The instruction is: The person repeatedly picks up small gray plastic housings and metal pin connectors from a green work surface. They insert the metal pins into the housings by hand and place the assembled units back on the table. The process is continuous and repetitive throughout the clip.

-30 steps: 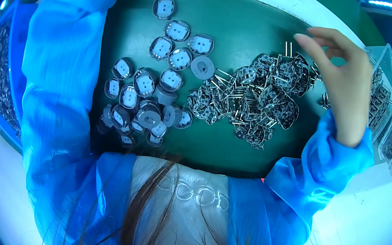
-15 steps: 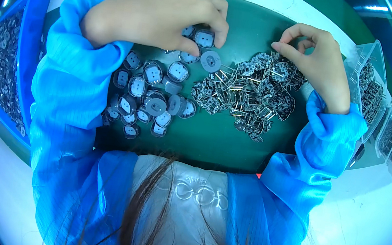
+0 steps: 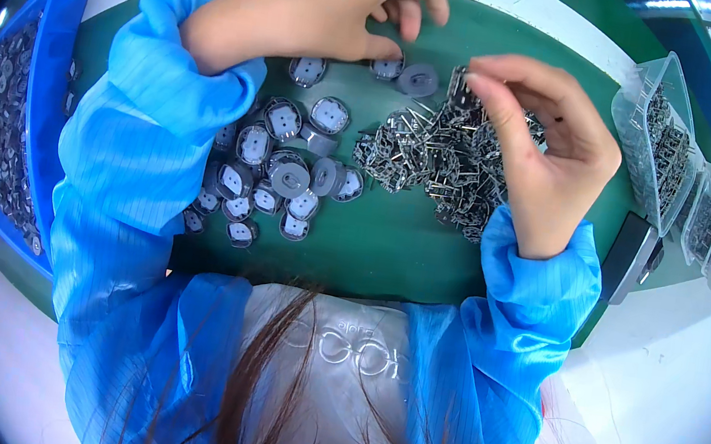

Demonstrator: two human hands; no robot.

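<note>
My right hand [image 3: 555,140] pinches a small dark circuit board [image 3: 461,89] with metal pins between thumb and fingertips. It holds this above a heap of similar pinned boards [image 3: 396,151]. At the far side of the green mat, my left hand [image 3: 357,8] is open, fingers curved and thumb apart from them. The left thumb is close to a round grey housing [image 3: 386,68] with a pale face; whether it touches cannot be made out. Beside that housing lies a grey disc [image 3: 418,79]. Several more such housings [image 3: 283,118] lie loosely grouped on the left, some turned over.
A blue tray [image 3: 46,118] of small grey parts stands at the left. Clear plastic boxes [image 3: 644,143] filled with pinned boards line the right side. A dark flat rectangular object [image 3: 625,253] lies beside my right sleeve. A white rim [image 3: 526,15] bounds the green mat [image 3: 350,262] at the back.
My right hand has come leftward off the heap with a circuit board in its fingers. My left hand has moved right and farther away. The grey disc near it has shifted away and rightward.
</note>
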